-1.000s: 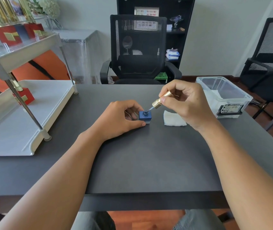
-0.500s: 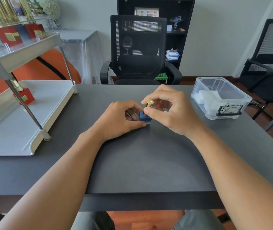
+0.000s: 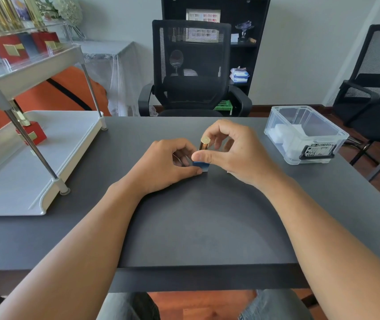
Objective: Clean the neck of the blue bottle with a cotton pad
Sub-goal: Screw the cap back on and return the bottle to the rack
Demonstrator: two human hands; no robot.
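Where the dark grey table meets its far right corner, a clear plastic storage box stands open-topped, holding a stack of white cotton pads; a black-and-white label sits on its front wall. At the left edge a white two-tier rack carries a red box with a gold cap on the lower tray and red and blue boxes on the upper tier.

At mid-table the blue bottle stands upright on the surface; the left hand grips it from the left side, fingers curled round its body; the right hand pinches the gold cap between thumb and forefinger, the remaining fingers loosely arched behind; the cap stands upright directly on the bottle. A sliver of white shows at the heel of the right hand; what it is cannot be told.

Beyond the table stand a black mesh office chair, a dark shelving unit and a second chair at right; the floor is reddish wood.

Against the frame one second prior: the cap with its brush was then held tilted above the open neck, and a cotton pad lay exposed to the right of the bottle; the cap has since come down onto the bottle.
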